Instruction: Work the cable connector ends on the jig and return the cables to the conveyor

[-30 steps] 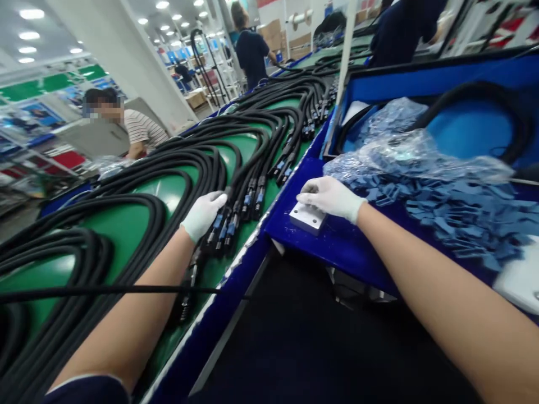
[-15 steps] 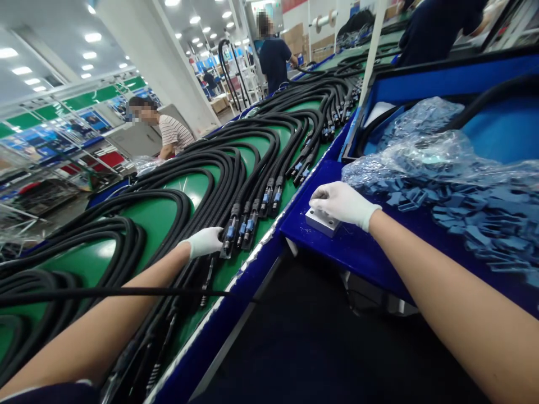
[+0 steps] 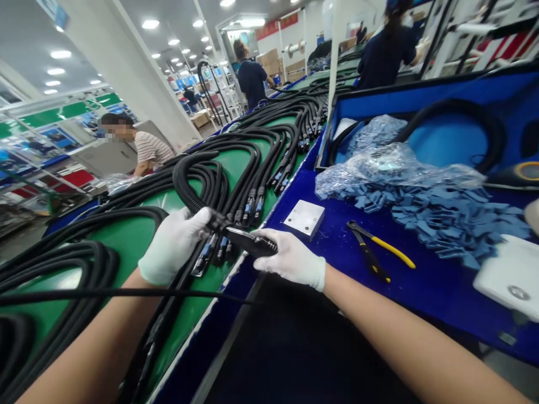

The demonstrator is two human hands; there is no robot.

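Note:
A black corrugated hose (image 3: 185,182) with a dark end fitting (image 3: 246,240) is held between my two white-gloved hands above the green bench. My left hand (image 3: 173,244) is closed round the hose just behind the fitting. On the fitting's free end my right hand (image 3: 290,259) is closed, thumb and fingers pinching it. Below lie more black hoses, their ends carrying small blue clips (image 3: 205,249). To the right of my right hand a square metal block (image 3: 304,217) rests on the blue table, with yellow-and-black pliers (image 3: 377,249) beyond it.
Many small blue plastic pieces (image 3: 442,219) spill from a clear bag (image 3: 391,163) on the blue table (image 3: 337,247). Behind stands a blue-lined bin (image 3: 446,134). A white device (image 3: 511,275) sits at right. Several people work farther off. A thin black cord (image 3: 126,292) crosses in front.
My left hand has lifted a hose end off the bench. My right hand has left the metal block and moved left onto the fitting. The view has turned right.

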